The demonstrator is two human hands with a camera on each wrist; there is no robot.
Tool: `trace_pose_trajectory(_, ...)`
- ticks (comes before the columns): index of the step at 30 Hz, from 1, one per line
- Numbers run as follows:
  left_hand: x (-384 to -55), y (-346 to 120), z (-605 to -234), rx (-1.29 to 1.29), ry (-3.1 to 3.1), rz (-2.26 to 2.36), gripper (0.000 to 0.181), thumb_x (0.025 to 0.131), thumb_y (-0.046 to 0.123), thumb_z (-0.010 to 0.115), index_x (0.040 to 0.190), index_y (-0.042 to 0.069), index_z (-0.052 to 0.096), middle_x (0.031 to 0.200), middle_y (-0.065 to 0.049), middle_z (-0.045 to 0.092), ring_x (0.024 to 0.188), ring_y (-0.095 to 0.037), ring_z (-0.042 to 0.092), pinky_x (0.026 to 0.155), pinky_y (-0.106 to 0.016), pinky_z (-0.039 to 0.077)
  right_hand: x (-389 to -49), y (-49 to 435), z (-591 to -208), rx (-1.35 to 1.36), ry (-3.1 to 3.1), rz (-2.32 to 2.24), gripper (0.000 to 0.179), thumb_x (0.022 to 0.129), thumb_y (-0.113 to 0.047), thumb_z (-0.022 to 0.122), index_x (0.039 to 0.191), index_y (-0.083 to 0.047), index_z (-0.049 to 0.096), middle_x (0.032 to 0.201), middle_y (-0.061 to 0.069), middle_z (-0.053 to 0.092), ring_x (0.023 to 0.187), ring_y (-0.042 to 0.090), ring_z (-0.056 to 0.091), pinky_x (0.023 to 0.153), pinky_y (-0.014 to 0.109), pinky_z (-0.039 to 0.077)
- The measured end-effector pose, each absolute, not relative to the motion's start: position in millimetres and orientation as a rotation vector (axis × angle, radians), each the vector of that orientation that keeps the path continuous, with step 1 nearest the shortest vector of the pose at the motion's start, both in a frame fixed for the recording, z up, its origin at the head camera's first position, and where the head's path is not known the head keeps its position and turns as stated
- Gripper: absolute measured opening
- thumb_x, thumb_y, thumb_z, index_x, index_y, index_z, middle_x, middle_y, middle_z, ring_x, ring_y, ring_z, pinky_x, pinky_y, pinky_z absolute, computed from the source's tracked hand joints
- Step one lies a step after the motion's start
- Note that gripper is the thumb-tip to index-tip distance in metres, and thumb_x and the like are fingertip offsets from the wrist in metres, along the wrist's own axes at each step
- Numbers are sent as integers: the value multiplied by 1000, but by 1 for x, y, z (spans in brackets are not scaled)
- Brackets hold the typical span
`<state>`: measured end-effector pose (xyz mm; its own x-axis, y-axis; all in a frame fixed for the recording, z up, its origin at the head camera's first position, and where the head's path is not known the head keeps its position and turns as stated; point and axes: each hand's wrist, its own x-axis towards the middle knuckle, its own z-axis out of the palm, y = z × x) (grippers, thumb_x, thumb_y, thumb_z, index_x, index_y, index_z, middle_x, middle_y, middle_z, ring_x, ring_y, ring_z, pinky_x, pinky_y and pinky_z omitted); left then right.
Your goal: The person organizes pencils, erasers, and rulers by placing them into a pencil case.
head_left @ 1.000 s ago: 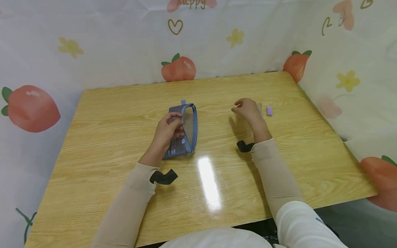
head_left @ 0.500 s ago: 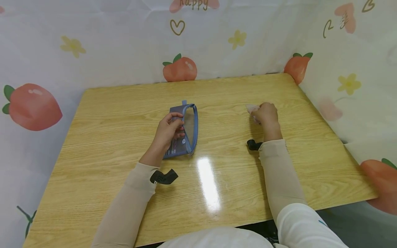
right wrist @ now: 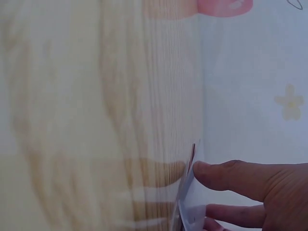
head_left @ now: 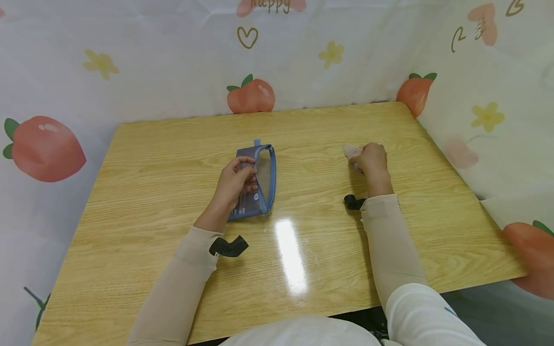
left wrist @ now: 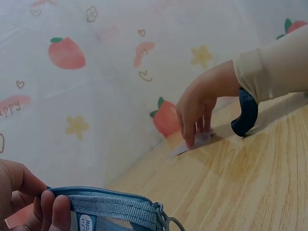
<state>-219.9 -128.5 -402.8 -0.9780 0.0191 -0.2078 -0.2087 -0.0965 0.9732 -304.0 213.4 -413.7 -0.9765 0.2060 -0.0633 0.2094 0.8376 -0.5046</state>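
Note:
On the table, my left hand [head_left: 237,180] pinches one side of a blue mesh zip pouch [head_left: 248,209], thumb and fingers at its zipped edge. The pouch mouth gapes to the right. In the left wrist view, the zip edge of the pouch [left wrist: 110,202] and a zipper pull [left wrist: 166,217] show close up. To the right, my right hand [head_left: 373,161] reaches down with curled fingers onto a small whitish, see-through packet [head_left: 351,152]. In the right wrist view the thumb [right wrist: 226,178] meets the packet [right wrist: 193,204], which lies low at the tabletop; the hand partly covers it.
The wood-grain table [head_left: 173,269] ends at a white cloth backdrop [head_left: 173,57] printed with peaches, behind and on both sides. A black wrist mount [head_left: 229,246] sits at the left sleeve and another mount [head_left: 354,202] at the right.
My right hand has moved right and lowered onto the packet, then stayed there. The small purple block seen beside it earlier is now hidden. My left hand and the pouch have stayed put.

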Motion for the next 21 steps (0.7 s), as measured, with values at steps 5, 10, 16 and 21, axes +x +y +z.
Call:
trace_pose_trajectory(5,-220,-128,-404,-205,2011,2216,33,84,7,53,116,2,50,82,-7,48,62,-12,52,55,-26,54,-304,214,-413,343,3001,-876,52,76,-17,69,115,12,52,112,28,48,103,41,42,89,48,41)
trace_pose_trajectory(10,-221,-128,-404,-201,2014,2219,33,84,7,53,117,2,50,82,-7,48,62,-12,52,54,-26,54,-301,217,-410,321,2957,-972,46,79,-10,65,117,10,50,113,27,48,101,38,44,84,46,44)
trace_pose_trajectory(16,-222,-127,-405,-206,2010,2217,34,84,6,53,118,2,50,82,-7,48,62,-12,52,54,-26,54,-300,224,-405,296,2762,-1194,38,83,-10,57,118,3,49,104,21,51,82,32,53,70,40,47)
trace_pose_trajectory(21,-222,-128,-404,-206,2015,2217,32,84,6,53,116,3,50,82,-7,48,62,-12,52,54,-26,54,-304,229,-405,272,2564,-1360,39,86,-9,54,123,4,46,103,15,47,78,23,54,76,37,50)
